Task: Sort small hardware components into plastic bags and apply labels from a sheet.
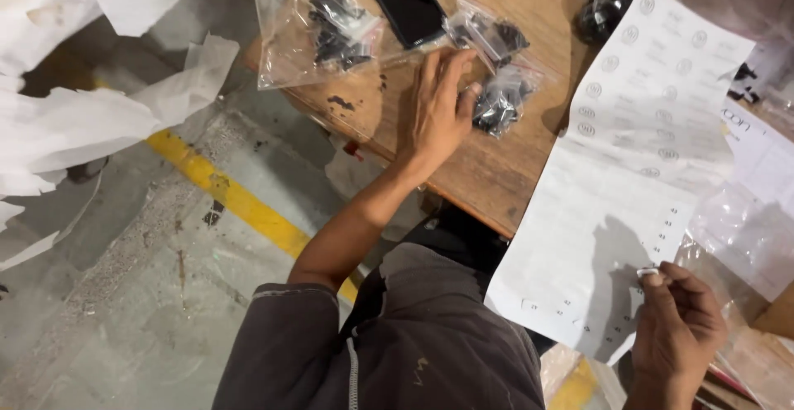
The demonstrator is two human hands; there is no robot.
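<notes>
1. So far, the small bag of black parts (500, 100) lies on the desk (488, 170), just at 3 o'clock of the left hand (434, 112), whose flat, open fingers touch it without closing.
2. The right hand (674, 335) pinches the paper sheet (637, 153) by its lower edge.
3. More bags (339, 25) and a dark phone (405, 0) lie at 12 o'clock, seemingly unsorted.
</notes>
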